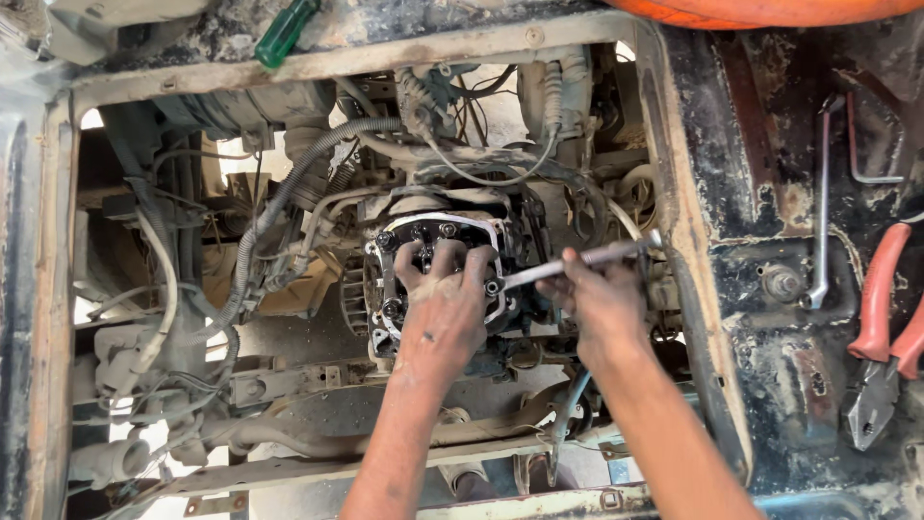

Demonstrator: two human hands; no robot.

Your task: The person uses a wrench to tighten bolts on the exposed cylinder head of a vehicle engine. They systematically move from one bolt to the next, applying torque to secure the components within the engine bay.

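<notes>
Far left of both hands: grey corrugated hose (pixel 279 207) and loose wiring (pixel 159 289) running down through the open engine bay, all dusty. Green-handled screwdriver (pixel 285 31) lies on the bay's upper frame, up and left of the fingers.

Left hand (pixel 443 313) lies flat on the engine head cover (pixel 385 289), fingers (pixel 435 258) spread and curled over its top edge, pressing on it rather than gripping anything. Cover sits mid-bay, directly under that palm, dark bolt heads showing along its rim.

Right hand (pixel 599 300), just right of the left, is closed around the shank of a long metal wrench (pixel 577 262). The wrench's tip meets a bolt at the cover's right edge, touching the left fingertips' side; its handle end sticks up and right past the knuckles.

Judgement on doing this well: keep the wrench seated square on the bolt head (grime makes slipping likely), keep the left palm steadying the cover, turn in short arcs so the handle clears the bay frame (pixel 674 193) close by on the right.

Right of the right hand, on the rusty panel (pixel 770 144): a bent L-shaped wrench (pixel 821 202), then red-handled pliers (pixel 881 337) at the far edge, well apart from the fingers.
</notes>
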